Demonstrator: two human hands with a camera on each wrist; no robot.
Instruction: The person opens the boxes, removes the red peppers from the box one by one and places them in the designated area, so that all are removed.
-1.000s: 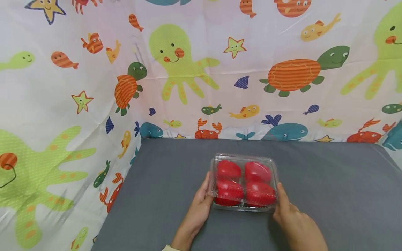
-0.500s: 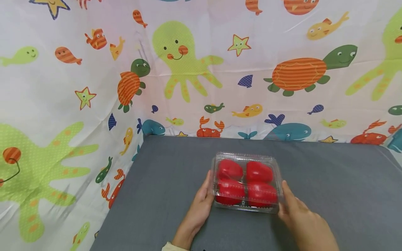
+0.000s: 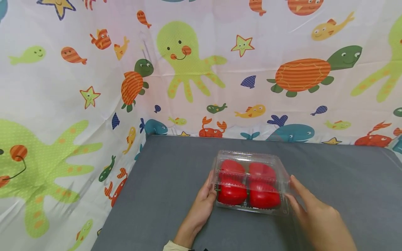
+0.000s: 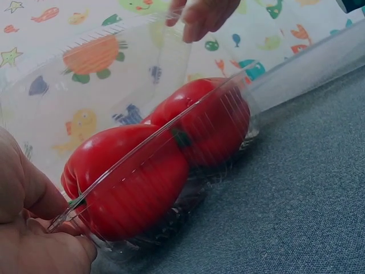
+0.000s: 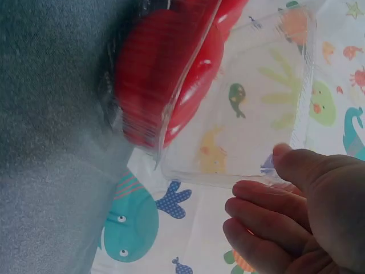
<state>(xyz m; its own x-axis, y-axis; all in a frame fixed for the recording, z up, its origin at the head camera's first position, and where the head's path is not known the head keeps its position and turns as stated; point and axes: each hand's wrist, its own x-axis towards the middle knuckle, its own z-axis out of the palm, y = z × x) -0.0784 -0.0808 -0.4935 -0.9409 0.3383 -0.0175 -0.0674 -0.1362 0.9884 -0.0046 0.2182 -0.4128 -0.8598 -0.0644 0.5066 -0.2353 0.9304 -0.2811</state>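
A clear plastic clamshell box (image 3: pixel 232 207) with several red bell peppers (image 3: pixel 263 197) inside rests on the grey table, its lid (image 5: pixel 239 148) tilted up from the front edge. In the left wrist view, my left hand (image 4: pixel 34 222) pinches the rim of the base beside a pepper's green stem. My right hand (image 5: pixel 285 205) has its thumb and fingertips at the corner of the raised lid, pinching its edge. The peppers sit in rows in the base, the rear ones seen through the lid.
The table (image 3: pixel 176 167) has a grey cloth cover. Behind it and on its left hangs a white curtain (image 3: pixel 207 83) printed with sea animals, which meets the table's far edge.
The lid has risen from the box at its front edge, with the right hand moving right and up with it. The left hand keeps its place at the box's left side.
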